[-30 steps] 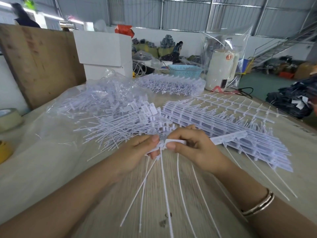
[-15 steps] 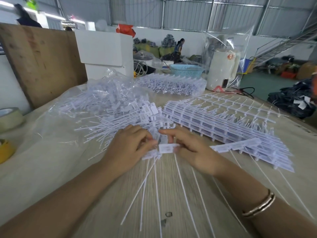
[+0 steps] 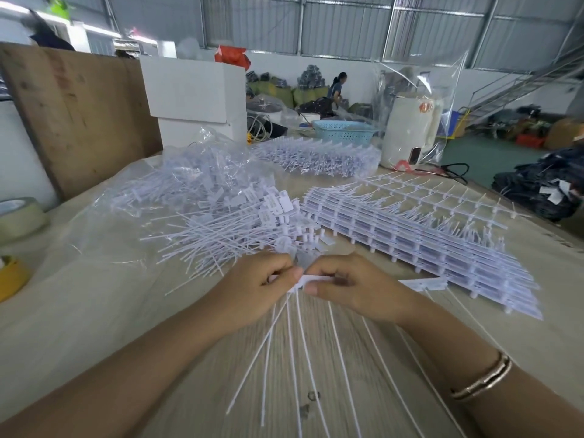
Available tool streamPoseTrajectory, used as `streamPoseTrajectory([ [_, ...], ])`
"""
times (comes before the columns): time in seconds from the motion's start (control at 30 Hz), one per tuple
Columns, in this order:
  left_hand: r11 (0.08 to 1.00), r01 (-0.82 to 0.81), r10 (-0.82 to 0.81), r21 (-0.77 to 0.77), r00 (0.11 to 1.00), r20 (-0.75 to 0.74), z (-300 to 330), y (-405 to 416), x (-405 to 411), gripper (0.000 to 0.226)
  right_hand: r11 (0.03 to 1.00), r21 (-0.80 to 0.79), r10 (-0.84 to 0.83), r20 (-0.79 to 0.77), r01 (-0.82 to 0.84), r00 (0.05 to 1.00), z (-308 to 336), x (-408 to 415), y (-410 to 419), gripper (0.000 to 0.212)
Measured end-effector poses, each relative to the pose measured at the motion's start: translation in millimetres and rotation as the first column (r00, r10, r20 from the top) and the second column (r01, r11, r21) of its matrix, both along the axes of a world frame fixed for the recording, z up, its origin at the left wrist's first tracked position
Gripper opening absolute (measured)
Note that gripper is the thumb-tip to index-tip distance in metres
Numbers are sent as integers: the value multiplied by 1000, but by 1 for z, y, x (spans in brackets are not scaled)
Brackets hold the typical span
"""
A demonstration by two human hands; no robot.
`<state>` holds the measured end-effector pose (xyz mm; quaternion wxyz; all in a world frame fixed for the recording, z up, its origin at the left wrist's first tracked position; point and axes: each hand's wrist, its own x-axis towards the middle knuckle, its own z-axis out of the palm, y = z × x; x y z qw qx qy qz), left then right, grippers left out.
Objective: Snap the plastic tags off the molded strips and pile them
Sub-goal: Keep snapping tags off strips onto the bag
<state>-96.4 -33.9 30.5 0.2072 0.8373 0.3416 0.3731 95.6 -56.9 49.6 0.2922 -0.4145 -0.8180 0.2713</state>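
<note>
My left hand (image 3: pixel 252 289) and right hand (image 3: pixel 350 286) both pinched shut on one molded strip (image 3: pixel 319 278) — loose tag pile (image 3: pixel 221 222) beyond, uncountable.

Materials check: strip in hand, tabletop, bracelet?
Strip: looks like white moulded plastic, matt; its thin tails splay and bend.
Tabletop: grey wood-grain surface, probably laminate; it could be veneer.
Bracelet: gold-toned with bright highlights, likely metal, though plating can't be told.
</note>
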Motion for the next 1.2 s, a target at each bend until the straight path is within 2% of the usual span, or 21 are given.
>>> streamPoseTrajectory([
  [0.07,986,-21,31,-165,998,58,1,2,0,42,999,36,-10,-71,13,997,-2,-2,0,8],
  [0.17,922,52,42,-383,971,234,6,-1,-1,37,987,151,-41,-108,57,993,-3,-5,-1,10],
  [0.3,854,109,82,-509,938,338,5,-4,1,34,941,316,-99,-99,126,990,-5,-9,-2,11],
  [0.37,801,188,94,-569,899,429,4,-4,4,34,898,407,-144,-90,169,985,-6,-10,-2,12],
  [0.43,780,231,88,-581,879,468,2,-4,6,36,881,439,-151,-92,177,984,-5,-11,-2,13],
  [0.53,800,252,42,-545,882,469,3,-5,5,33,951,292,-35,-230,103,973,-1,-10,-1,8],
  [0.63,801,307,4,-513,855,518,6,-7,5,34,982,187,64,-363,6,930,3,-9,-3,14],
  [0.77,779,369,-20,-507,823,568,11,-14,8,28,986,161,98,-410,-34,907,4,-8,-3,15],
  [0.87,780,390,-16,-489,794,608,13,-15,12,28,978,209,112,-414,-25,903,6,-10,-4,13],
  [0.93,751,440,8,-492,739,674,15,-13,14,31,974,224,96,-484,17,870,7,-9,-4,14],
  [1.0,699,522,39,-489,654,755,18,-10,8,38,984,158,29,-616,87,788,9,-2,-2,16],
  [1.03,721,497,39,-483,667,744,18,-9,3,39,987,132,14,-639,92,769,9,2,-1,15],
  [1.07,788,390,32,-475,746,666,16,-7,-2,37,989,124,15,-611,77,791,9,5,0,16],
  [1.1,873,234,23,-428,857,515,13,-4,-7,36,988,139,23,-527,60,850,7,7,1,21],
  [1.13,949,77,24,-305,949,315,11,0,-10,36,983,177,16,-385,56,923,4,8,3,28],
  [1.17,992,-26,39,-124,994,101,8,6,-12,39,973,224,-13,-227,65,974,0,8,6,33],
  [1.2,996,-73,75,43,995,-59,4,11,-12,41,963,258,-49,-100,74,994,-3,8,9,36],
])
